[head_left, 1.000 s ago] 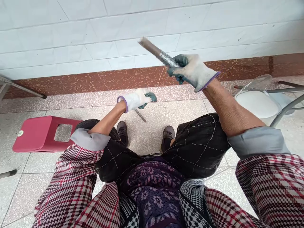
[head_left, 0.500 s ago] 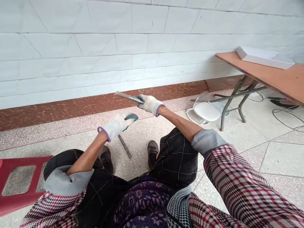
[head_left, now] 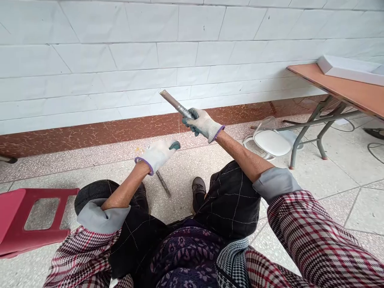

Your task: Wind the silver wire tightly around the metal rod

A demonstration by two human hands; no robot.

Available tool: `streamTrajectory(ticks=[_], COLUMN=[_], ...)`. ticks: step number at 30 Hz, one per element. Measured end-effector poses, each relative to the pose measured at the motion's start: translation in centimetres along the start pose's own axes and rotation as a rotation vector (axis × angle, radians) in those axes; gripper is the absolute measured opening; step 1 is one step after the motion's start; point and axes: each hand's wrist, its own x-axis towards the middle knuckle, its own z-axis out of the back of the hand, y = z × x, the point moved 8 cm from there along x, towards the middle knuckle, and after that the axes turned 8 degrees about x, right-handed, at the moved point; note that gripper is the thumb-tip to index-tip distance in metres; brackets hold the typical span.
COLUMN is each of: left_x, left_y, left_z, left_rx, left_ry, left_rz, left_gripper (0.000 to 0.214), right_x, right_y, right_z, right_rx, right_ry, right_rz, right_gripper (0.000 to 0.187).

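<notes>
I sit with both hands in white gloves with green palms. My right hand [head_left: 203, 123] is closed round a metal rod [head_left: 175, 104] that points up and to the left, its gripped stretch wrapped in silvery wire. My left hand [head_left: 159, 154] is closed round the top of a thin dark metal bar [head_left: 163, 184] that slants down towards the tiled floor between my shoes. The two hands are apart, the right one higher and farther from me.
A red plastic stool [head_left: 27, 220] stands at the left. A brown folding table [head_left: 342, 90] with a white box [head_left: 348, 68] is at the right, with a clear plastic lid or basin [head_left: 271, 140] under it. A white tiled wall lies ahead.
The view swung right and then back a little to the left. My right hand dropped with the rod, then raised it again so its tip points higher. My left hand kept its hold on the thin bar.
</notes>
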Motion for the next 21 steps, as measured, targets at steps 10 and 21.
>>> streamTrajectory(ticks=[10,21], left_x=[-0.1,0.3], left_y=[0.8,2.9], left_z=[0.4,3.3], left_rx=[0.114,-0.164], left_ry=[0.055,-0.077], left_rz=[0.048,0.132], left_gripper=[0.025,0.032], right_x=[-2.1,-2.0], right_y=[2.0,-2.2], right_z=[-1.3,-3.0], right_rx=[0.217,-1.193], right_ry=[0.228,0.495], right_rz=[-0.010,0.077], right_gripper=[0.039,0.027])
